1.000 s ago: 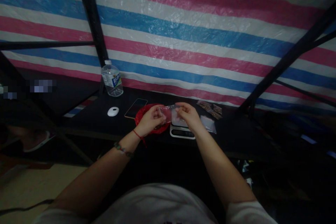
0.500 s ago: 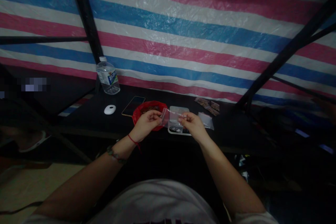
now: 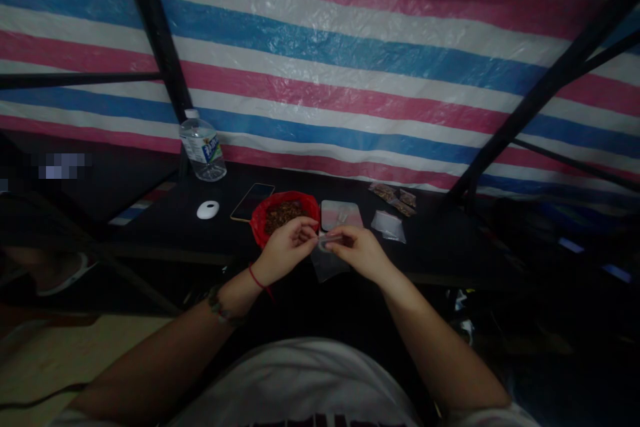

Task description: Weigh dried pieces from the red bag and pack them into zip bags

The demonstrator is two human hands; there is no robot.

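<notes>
Between my two hands hangs a small clear zip bag (image 3: 330,265), its top edge pinched on both sides. My left hand (image 3: 290,243) is closed on the bag's left corner, just in front of a red bowl-shaped container (image 3: 257,230) of small brown pieces (image 3: 284,213). Closed on the right side of the same edge is my right hand (image 3: 357,248). Behind the bag lies a pale flat scale-like tray (image 3: 330,212), partly covered by my right hand. To its right rests a stack of clear zip bags (image 3: 389,225).
Several filled bags (image 3: 395,198) lie at the back right of the black table (image 3: 430,240). A phone (image 3: 253,201), a white mouse-like object (image 3: 208,209) and a large clear bottle (image 3: 204,150) stand or lie leftward. Black metal posts (image 3: 163,47) frame a striped sheet (image 3: 320,67).
Both hands have come down and nearer my body with the bag, which now hangs below the fingers. More of the brown pieces and the pale tray shows.
</notes>
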